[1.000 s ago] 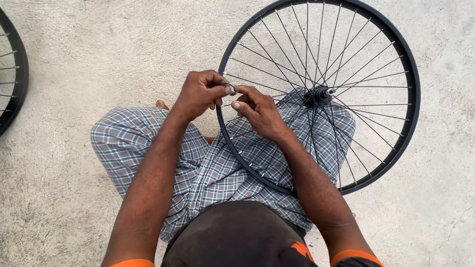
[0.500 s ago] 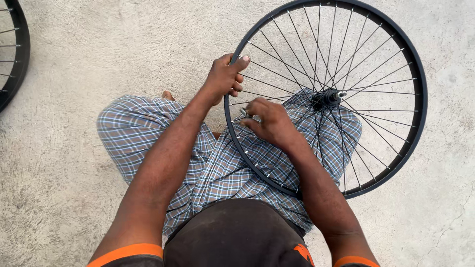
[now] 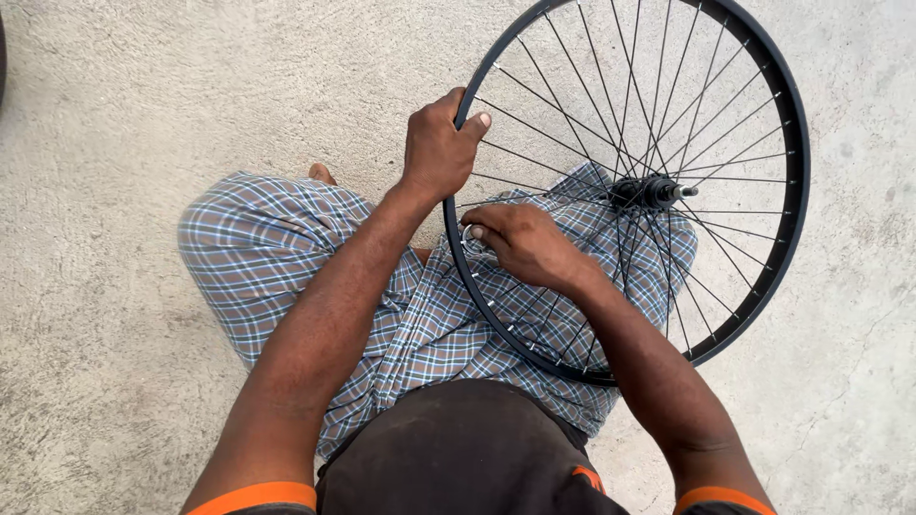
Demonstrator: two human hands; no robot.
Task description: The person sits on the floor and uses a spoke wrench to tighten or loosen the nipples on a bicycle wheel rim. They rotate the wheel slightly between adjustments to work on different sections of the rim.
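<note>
Risk first, as a judgement: black metal bicycle wheel rim with thin silver spokes (image 3: 787, 124) propped half on the lap, half over the bare concrete floor (image 3: 143, 114); likely to tip or roll off the knees toward the floor's right edge if the top grip slackens. Fingers threaded among spokes liable to be pinched should the wheel turn suddenly. Small part at the rim easily dropped into the folds of the blue-and-brown checked cloth (image 3: 258, 248) and lost there.

Left hand (image 3: 439, 148): closed around the rim at its upper left, fingers wrapped over the outside, thumb pressed on the inner face, nail showing. Firm hold, steadying the wheel.

Right hand (image 3: 525, 243): inside the wheel, resting over the lap, fingers curled and pinched together against the rim's inner left side, about where a spoke meets it. Something small and pale at the fingertips; too small to tell what. Neither flat nor fully fisted.

Black hub with silver axle end (image 3: 649, 193) near the wheel's centre, above the right knee, well apart from both hands.
</note>
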